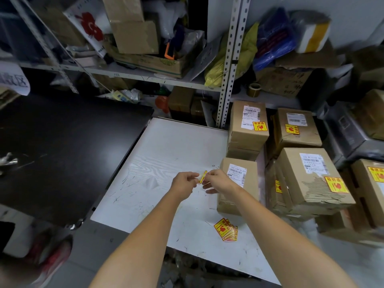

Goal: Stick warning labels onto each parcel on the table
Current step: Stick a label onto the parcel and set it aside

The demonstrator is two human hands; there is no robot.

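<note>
Over the white table (pixel 166 146), my left hand (pixel 184 183) and my right hand (pixel 218 180) pinch one yellow and red warning label (pixel 203 176) between their fingertips; it stands edge-on. Just right of my hands sits a brown parcel (pixel 239 183) with a white shipping slip and no warning label that I can see. A small stack of warning labels (pixel 226 229) lies on the table near the front. Further right are several parcels, such as a torn box (pixel 311 179) and a far box (pixel 248 123), each showing a yellow label.
A black table (pixel 62 146) adjoins on the left. Metal shelving (pixel 226 80) behind holds cardboard boxes, bags and a tape roll (pixel 254 89). A curled clear backing scrap (pixel 151 182) lies on the white table left of my hands.
</note>
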